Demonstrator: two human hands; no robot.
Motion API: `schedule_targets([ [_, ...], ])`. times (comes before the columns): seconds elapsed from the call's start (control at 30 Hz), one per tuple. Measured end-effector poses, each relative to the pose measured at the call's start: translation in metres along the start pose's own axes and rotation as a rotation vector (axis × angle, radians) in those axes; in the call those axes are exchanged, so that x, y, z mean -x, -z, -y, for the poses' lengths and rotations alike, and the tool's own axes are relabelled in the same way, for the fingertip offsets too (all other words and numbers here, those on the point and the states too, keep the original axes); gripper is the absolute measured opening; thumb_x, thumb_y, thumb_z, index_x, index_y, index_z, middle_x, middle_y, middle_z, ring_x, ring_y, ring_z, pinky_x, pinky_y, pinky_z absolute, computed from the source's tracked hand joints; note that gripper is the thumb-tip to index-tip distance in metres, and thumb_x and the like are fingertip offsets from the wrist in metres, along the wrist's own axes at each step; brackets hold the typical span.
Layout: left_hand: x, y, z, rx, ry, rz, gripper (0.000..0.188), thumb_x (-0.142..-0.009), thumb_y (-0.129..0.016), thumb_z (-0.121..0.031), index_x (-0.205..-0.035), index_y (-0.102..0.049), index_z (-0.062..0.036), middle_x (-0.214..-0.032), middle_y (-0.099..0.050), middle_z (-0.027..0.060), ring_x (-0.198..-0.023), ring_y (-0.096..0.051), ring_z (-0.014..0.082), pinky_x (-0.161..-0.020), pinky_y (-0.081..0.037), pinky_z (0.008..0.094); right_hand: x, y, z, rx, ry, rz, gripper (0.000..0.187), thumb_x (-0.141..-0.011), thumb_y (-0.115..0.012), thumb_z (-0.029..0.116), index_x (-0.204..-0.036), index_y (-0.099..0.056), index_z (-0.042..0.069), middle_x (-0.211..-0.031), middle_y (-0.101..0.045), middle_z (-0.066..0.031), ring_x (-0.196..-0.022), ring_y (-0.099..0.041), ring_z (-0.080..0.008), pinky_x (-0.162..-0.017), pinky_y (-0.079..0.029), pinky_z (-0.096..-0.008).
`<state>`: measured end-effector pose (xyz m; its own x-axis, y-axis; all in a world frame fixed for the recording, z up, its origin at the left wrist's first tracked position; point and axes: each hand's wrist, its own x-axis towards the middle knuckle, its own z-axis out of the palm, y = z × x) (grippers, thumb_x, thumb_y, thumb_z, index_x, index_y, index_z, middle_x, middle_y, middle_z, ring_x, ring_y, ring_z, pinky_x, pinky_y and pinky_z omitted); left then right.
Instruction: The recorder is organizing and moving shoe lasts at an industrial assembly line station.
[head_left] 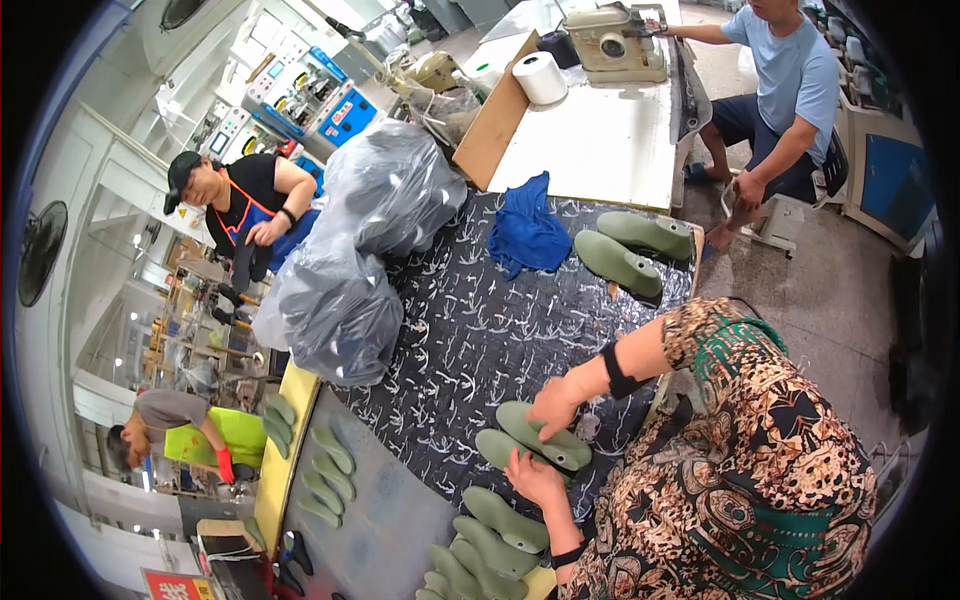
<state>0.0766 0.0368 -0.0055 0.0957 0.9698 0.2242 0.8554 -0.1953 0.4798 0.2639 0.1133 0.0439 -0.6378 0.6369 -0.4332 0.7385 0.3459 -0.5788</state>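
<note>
Two green shoe lasts lie side by side on a dark patterned table cover (440,330). My right hand (556,405) bends its fingers over the farther shoe last (570,450). Gripping the nearer shoe last (495,447), my left hand (535,478) has its fingertips close to the gap between the two; its thumb is partly hidden. Both forearms wear dark bands. Several more green lasts (500,520) stand in a row by my left forearm. Another pair of lasts (620,262) lies at the table's far right corner.
A crumpled blue cloth (530,228) and grey plastic bags (350,250) lie on the table. Beyond stand a white table (590,150), a thread cone (540,78) and a sewing machine (615,45). Lasts (335,470) line a grey surface. Several people are nearby, one seated (785,90).
</note>
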Motion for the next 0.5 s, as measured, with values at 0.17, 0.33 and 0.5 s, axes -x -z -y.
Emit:
schedule_targets([
  [0.17, 0.009, 0.005, 0.004, -0.034, 0.016, -0.025, 0.020, -0.074, -0.050, -0.001, -0.086, -0.066, 0.0002, -0.116, -0.058, 0.0115, -0.106, -0.050, 0.0354, -0.097, -0.036, 0.0423, 0.094, 0.080, -0.060, 0.190, -0.505, -0.446, 0.055, -0.072, -0.061, 0.042, -0.110, -0.055, 0.003, -0.101, -0.062, -0.0200, -0.099, -0.057, -0.0378, -0.082, -0.043, -0.0507],
  [0.33, 0.013, 0.005, 0.011, -0.056, -0.019, 0.018, 0.019, -0.071, -0.053, -0.003, -0.085, -0.066, 0.0010, -0.118, -0.056, 0.0125, -0.108, -0.048, 0.0349, -0.095, -0.037, 0.0416, 0.204, 0.083, -0.158, -0.021, -0.989, -0.534, 0.067, -0.072, -0.057, 0.061, -0.107, -0.064, 0.004, -0.111, -0.061, -0.0162, -0.105, -0.057, -0.0309, -0.095, -0.039, -0.0458],
  [0.5, 0.007, 0.006, -0.003, -0.135, 0.008, 0.085, 0.020, -0.070, -0.055, -0.003, -0.086, -0.066, 0.0010, -0.120, -0.054, 0.0133, -0.110, -0.047, 0.0350, -0.092, -0.038, 0.0423, 0.209, 0.054, -0.208, -0.343, -0.997, -0.505, 0.095, -0.063, -0.055, 0.074, -0.126, -0.050, 0.002, -0.130, -0.047, -0.0180, -0.120, -0.045, -0.0308, -0.100, -0.035, -0.0392],
])
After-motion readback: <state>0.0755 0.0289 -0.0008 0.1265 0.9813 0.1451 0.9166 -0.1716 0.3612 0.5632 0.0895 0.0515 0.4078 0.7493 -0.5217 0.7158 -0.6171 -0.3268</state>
